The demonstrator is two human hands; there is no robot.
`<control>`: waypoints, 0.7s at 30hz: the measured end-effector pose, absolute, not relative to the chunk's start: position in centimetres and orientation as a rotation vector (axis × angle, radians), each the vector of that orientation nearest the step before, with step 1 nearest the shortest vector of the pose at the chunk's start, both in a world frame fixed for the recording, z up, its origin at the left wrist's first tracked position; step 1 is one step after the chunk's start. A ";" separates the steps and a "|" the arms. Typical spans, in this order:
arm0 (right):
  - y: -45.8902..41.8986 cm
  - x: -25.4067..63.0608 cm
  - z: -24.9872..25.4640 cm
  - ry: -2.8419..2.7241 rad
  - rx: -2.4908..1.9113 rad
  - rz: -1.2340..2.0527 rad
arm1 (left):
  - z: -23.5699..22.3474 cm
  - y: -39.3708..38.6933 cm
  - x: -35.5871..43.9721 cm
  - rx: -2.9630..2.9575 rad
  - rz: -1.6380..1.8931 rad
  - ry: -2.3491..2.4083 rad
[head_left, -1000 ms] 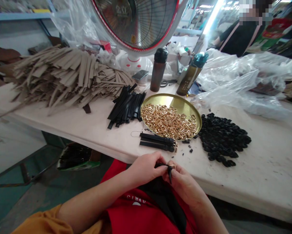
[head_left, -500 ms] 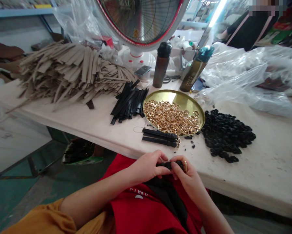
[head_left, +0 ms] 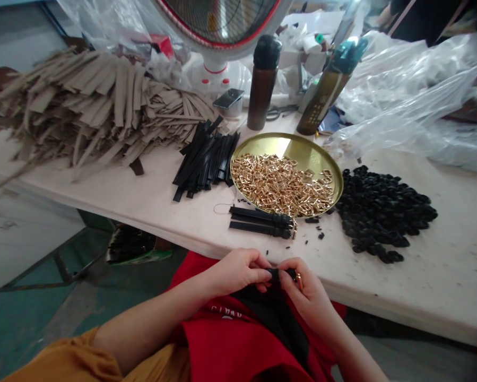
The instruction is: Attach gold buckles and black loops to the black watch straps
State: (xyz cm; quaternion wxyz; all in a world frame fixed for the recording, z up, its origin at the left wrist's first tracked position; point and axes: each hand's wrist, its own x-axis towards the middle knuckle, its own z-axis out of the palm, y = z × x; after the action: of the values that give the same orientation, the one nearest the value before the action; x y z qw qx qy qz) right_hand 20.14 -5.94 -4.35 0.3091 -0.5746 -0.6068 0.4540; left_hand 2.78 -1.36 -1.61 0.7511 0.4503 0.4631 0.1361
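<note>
Just in front of the table's near edge, both hands pinch one short black strap [head_left: 276, 275] with a gold buckle [head_left: 299, 281] at its right end. My left hand [head_left: 242, 271] is closed on the left part, thumb on top. My right hand [head_left: 304, 286] is closed around the buckle end; its fingers partly hide the buckle. Beyond them, finished-looking black straps with gold buckles [head_left: 260, 223] lie side by side. Behind these stands a round gold tray [head_left: 289, 142] heaped with gold buckles [head_left: 278, 183]. To its right is a pile of small black loops [head_left: 385, 212].
Loose black strips [head_left: 206, 159] lie left of the tray, beside a large heap of beige strips [head_left: 95, 111]. Two bottles [head_left: 262, 82], a phone [head_left: 228, 99], scissors [head_left: 280, 112] and a fan [head_left: 218, 74] stand behind. Clear plastic bags [head_left: 413, 101] cover the back right.
The camera view has shifted, so the table items sit slightly higher and wider. Both hands stay on the strap; the left fingers have curled closer around it, and less of it shows.
</note>
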 end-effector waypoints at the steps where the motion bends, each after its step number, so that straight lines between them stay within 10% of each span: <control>1: -5.9 20.4 -4.3 -1.671 -1.522 1.183 | -1.7 -1.4 2.9 1.009 0.281 1.019; 21: -5.5 19.9 -5.3 -1.305 -1.665 1.104 | -2.2 -0.2 4.0 1.278 0.147 1.031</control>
State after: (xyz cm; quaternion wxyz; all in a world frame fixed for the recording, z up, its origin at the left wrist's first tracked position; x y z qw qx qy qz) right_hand 19.92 -5.48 -5.33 0.3688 -0.6487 -0.5083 0.4299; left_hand 3.97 -0.18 -2.18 0.6790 0.5691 0.4590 0.0653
